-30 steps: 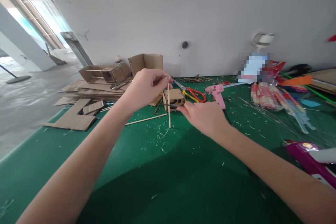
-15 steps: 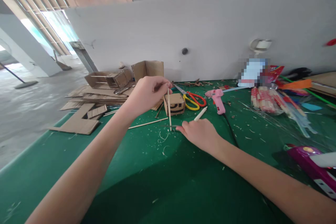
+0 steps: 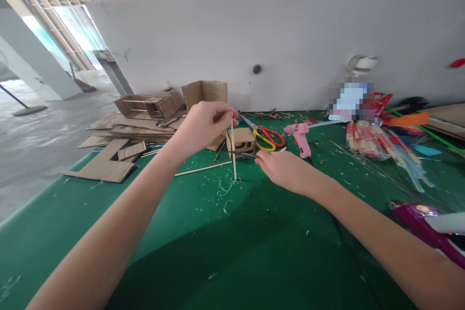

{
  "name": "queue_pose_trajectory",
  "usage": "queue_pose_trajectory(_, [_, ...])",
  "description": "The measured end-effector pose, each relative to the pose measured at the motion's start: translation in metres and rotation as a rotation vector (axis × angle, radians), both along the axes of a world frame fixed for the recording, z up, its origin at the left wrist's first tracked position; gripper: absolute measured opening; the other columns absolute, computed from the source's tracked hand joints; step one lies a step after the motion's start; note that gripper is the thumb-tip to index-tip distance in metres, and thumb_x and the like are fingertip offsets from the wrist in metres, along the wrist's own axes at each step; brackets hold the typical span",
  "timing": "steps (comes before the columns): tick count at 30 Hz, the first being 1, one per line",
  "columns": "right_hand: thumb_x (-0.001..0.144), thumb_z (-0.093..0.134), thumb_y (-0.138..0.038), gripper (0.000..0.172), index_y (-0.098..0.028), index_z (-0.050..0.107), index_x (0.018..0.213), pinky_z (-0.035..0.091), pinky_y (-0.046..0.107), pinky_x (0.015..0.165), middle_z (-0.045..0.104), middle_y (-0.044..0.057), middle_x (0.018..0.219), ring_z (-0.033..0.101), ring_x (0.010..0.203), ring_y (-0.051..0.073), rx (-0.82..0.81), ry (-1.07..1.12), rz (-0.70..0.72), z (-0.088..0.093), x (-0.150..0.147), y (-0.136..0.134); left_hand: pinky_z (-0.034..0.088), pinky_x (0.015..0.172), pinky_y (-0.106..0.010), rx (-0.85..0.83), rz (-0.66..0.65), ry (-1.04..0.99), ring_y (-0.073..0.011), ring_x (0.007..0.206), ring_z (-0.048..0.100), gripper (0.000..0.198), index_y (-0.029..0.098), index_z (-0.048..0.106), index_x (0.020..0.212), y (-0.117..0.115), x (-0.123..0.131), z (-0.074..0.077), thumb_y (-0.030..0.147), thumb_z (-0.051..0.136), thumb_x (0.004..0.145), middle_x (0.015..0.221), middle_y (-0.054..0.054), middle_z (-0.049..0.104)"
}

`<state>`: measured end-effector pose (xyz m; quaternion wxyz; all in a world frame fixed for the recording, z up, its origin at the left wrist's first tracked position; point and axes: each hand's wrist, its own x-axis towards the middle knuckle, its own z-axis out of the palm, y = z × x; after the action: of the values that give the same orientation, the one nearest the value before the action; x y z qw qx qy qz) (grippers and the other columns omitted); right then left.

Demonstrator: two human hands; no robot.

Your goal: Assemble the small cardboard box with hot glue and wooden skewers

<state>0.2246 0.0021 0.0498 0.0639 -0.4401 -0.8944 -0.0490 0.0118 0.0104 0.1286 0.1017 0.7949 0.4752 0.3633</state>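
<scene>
My left hand (image 3: 209,123) pinches the top of a thin wooden stick (image 3: 234,167), which stands nearly upright with its lower end at the green tabletop. My right hand (image 3: 285,167) is closed around a knife (image 3: 244,154); its thin dark blade points left and meets the stick partway up, while a bit of pale handle shows behind the hand. Just behind the stick sits a small cardboard box (image 3: 242,139) with dark print. Another thin stick (image 3: 203,169) lies flat to the left. Curled pale shavings (image 3: 225,188) are scattered around the stick's foot.
Scissors (image 3: 268,138) with yellow and red handles lie beside the box. A pink glue gun (image 3: 300,136) stands to their right. Cardboard pieces (image 3: 109,162) are piled at left. Bagged sticks (image 3: 366,140) and a purple device (image 3: 428,225) occupy the right side. A white wall (image 3: 163,48) borders the back.
My right hand has moved up and away from me, bringing the blade from near the stick's lower end to higher on it. My left hand keeps its pinch, almost unmoved.
</scene>
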Motion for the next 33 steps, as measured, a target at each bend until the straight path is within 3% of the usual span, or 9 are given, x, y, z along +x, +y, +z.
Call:
queue_pose_trajectory(4, [0.098, 0.025, -0.024, 0.04, -0.01, 0.054, 0.121, 0.022, 0.028, 0.048, 0.065, 0.007, 0.07, 0.046, 0.049, 0.012, -0.046, 0.03, 0.038, 0.011, 0.003, -0.001, 0.049, 0.069, -0.027, -0.019, -0.036, -0.024, -0.0157, 0.077, 0.067, 0.025, 0.015, 0.07, 0.098, 0.002, -0.001, -0.002, 0.022, 0.048, 0.088, 0.089, -0.005, 0.075])
queue_pose_trajectory(7, [0.092, 0.028, -0.015, 0.054, -0.016, 0.034, 0.146, 0.02, 0.028, 0.048, 0.066, 0.006, 0.08, 0.042, 0.047, 0.011, 0.041, -0.04, 0.086, 0.02, 0.002, -0.001, 0.051, 0.068, -0.026, -0.018, -0.085, -0.06, -0.0155, 0.078, 0.07, 0.028, 0.017, 0.064, 0.11, 0.001, 0.0, -0.004, 0.02, 0.047, 0.088, 0.085, -0.004, 0.074])
queue_pose_trajectory(9, [0.09, 0.027, -0.012, 0.063, -0.024, 0.023, 0.152, 0.019, 0.028, 0.049, 0.066, 0.007, 0.087, 0.044, 0.05, 0.012, 0.119, -0.124, 0.094, 0.026, 0.0, -0.002, 0.051, 0.067, -0.025, 0.0, -0.103, -0.077, -0.0151, 0.076, 0.07, 0.027, 0.018, 0.063, 0.109, 0.001, 0.001, -0.006, 0.018, 0.046, 0.088, 0.082, -0.003, 0.073])
queue_pose_trajectory(15, [0.089, 0.03, -0.01, 0.069, -0.039, 0.021, 0.151, 0.017, 0.027, 0.051, 0.066, 0.006, 0.092, 0.048, 0.057, 0.014, 0.321, -0.25, -0.076, 0.034, -0.005, -0.005, 0.053, 0.071, -0.025, 0.044, -0.119, -0.114, -0.0157, 0.081, 0.07, 0.016, 0.017, 0.064, 0.095, 0.003, 0.006, -0.012, 0.02, 0.05, 0.088, 0.088, -0.004, 0.074])
queue_pose_trajectory(19, [0.09, 0.032, -0.01, 0.068, -0.041, 0.023, 0.15, 0.015, 0.029, 0.052, 0.064, 0.003, 0.082, 0.045, 0.055, 0.013, 0.385, -0.194, -0.112, 0.024, -0.006, -0.004, 0.053, 0.075, -0.026, 0.047, -0.1, -0.114, -0.015, 0.08, 0.07, 0.017, 0.017, 0.065, 0.095, 0.005, 0.007, -0.012, 0.017, 0.049, 0.089, 0.087, -0.004, 0.075])
queue_pose_trajectory(25, [0.085, 0.038, -0.007, 0.069, -0.04, 0.035, 0.146, 0.014, 0.03, 0.051, 0.061, 0.001, 0.071, 0.032, 0.047, 0.009, 0.216, -0.284, 0.027, -0.006, -0.007, -0.003, 0.051, 0.074, -0.026, 0.04, -0.09, -0.093, -0.0154, 0.081, 0.069, 0.019, 0.015, 0.067, 0.094, 0.007, 0.002, -0.009, 0.017, 0.048, 0.09, 0.087, -0.005, 0.075])
queue_pose_trajectory(30, [0.087, 0.036, -0.008, 0.071, -0.041, 0.026, 0.148, 0.013, 0.03, 0.052, 0.06, 0.002, 0.074, 0.036, 0.051, 0.011, 0.417, -0.195, -0.086, 0.007, -0.007, 0.001, 0.051, 0.071, -0.028, 0.037, -0.102, -0.1, -0.0157, 0.077, 0.069, 0.017, 0.016, 0.063, 0.097, 0.011, 0.003, -0.012, 0.016, 0.047, 0.09, 0.083, -0.004, 0.075])
queue_pose_trajectory(33, [0.086, 0.037, -0.008, 0.071, -0.041, 0.028, 0.148, 0.013, 0.03, 0.052, 0.06, 0.002, 0.072, 0.036, 0.05, 0.011, 0.431, -0.211, -0.107, 0.006, -0.007, 0.0, 0.051, 0.068, -0.028, 0.024, -0.121, -0.156, -0.0161, 0.077, 0.07, 0.01, 0.017, 0.057, 0.093, 0.015, 0.003, -0.016, 0.015, 0.048, 0.09, 0.081, -0.003, 0.074])
